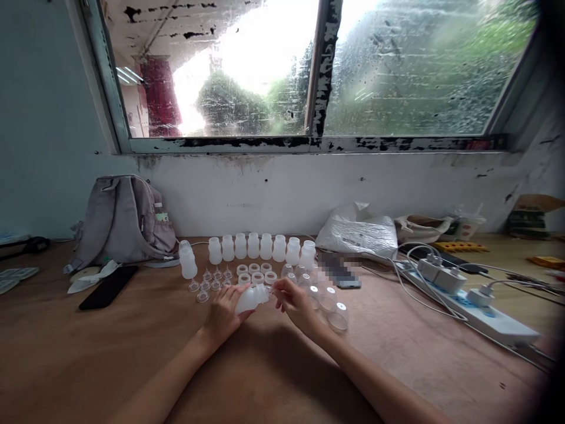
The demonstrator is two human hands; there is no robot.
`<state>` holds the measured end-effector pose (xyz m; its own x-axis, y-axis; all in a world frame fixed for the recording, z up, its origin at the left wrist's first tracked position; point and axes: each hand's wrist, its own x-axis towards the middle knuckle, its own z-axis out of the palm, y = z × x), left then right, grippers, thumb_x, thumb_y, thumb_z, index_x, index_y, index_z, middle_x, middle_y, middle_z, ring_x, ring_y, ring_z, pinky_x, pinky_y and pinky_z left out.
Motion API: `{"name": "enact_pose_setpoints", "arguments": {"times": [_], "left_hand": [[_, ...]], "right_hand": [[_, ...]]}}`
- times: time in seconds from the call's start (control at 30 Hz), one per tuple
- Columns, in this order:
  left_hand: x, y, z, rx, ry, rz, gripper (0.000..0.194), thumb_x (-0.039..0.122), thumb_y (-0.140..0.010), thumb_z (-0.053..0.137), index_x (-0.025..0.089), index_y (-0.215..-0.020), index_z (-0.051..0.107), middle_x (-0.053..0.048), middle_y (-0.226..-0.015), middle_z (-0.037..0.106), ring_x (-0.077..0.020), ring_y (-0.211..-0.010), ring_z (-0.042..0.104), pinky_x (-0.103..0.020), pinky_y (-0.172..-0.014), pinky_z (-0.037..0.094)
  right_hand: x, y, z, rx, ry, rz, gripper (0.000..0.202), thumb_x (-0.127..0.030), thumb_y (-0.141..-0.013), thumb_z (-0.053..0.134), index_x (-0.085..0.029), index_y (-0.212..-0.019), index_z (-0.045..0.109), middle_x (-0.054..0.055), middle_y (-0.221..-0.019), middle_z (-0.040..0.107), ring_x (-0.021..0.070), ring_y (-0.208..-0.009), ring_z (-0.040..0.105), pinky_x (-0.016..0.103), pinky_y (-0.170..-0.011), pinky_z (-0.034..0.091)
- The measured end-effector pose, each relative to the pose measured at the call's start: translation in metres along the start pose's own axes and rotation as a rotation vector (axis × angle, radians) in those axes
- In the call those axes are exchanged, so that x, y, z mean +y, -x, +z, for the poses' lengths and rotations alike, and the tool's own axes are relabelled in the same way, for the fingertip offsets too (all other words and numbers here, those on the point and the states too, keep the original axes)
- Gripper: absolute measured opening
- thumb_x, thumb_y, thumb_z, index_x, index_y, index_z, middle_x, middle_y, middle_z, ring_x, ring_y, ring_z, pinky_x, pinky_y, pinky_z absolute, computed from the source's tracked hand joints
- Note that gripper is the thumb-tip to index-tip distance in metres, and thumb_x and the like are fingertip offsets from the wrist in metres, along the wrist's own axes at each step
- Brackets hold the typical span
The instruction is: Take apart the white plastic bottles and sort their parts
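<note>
My left hand (224, 312) is wrapped round a frosted white bottle (248, 300), tilted on its side with its neck to the right. At that neck, my right hand (295, 302) pinches a small clear piece (268, 290), probably a nipple; its exact shape is too small to tell. Behind my hands lie several white rings (253, 268), with several clear nipples (216, 275) to their left. Several clear domed caps (338, 317) stand right of my right hand. A row of open white bottles (253, 245) runs along the back, and one bottle with a top (188, 261) stands at its left.
A grey backpack (121, 221) sits at the back left, with a black phone (109, 287) before it. A silver bag (359, 231) rests against the wall. On the right are a white power strip (498, 321) with plugs and loose cables. Another phone (348, 283), partly blurred, lies behind the caps.
</note>
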<state>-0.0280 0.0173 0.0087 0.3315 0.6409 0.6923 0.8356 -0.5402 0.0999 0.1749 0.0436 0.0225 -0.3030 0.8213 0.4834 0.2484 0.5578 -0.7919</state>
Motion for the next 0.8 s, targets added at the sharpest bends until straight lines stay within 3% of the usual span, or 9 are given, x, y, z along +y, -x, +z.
{"name": "enact_pose_setpoints", "arguments": {"times": [0.5,0.8], "left_hand": [[0.0007,0.0006,-0.0007,-0.003,0.019,0.032,0.044,0.041,-0.074,0.054,0.021,-0.113,0.047,-0.006,-0.1,0.058,-0.0221,-0.089,0.051,-0.036,-0.08,0.04],[0.0061,-0.0017,-0.0074,-0.033,0.144,-0.009,0.048,0.042,-0.071,0.056,0.022,-0.114,0.047,-0.006,-0.098,0.058,-0.0214,-0.087,0.054,-0.034,-0.076,0.044]], "right_hand": [[-0.0029,-0.0001,-0.0033,-0.045,0.051,0.044,0.027,-0.039,-0.082,0.039,-0.019,-0.063,0.041,-0.004,-0.051,0.043,0.008,-0.043,0.041,0.02,-0.042,0.032],[0.0001,-0.0012,-0.0037,-0.051,0.026,0.017,0.022,-0.036,-0.084,0.037,-0.02,-0.07,0.044,-0.002,-0.06,0.052,0.0083,-0.044,0.047,0.02,-0.044,0.036]]}}
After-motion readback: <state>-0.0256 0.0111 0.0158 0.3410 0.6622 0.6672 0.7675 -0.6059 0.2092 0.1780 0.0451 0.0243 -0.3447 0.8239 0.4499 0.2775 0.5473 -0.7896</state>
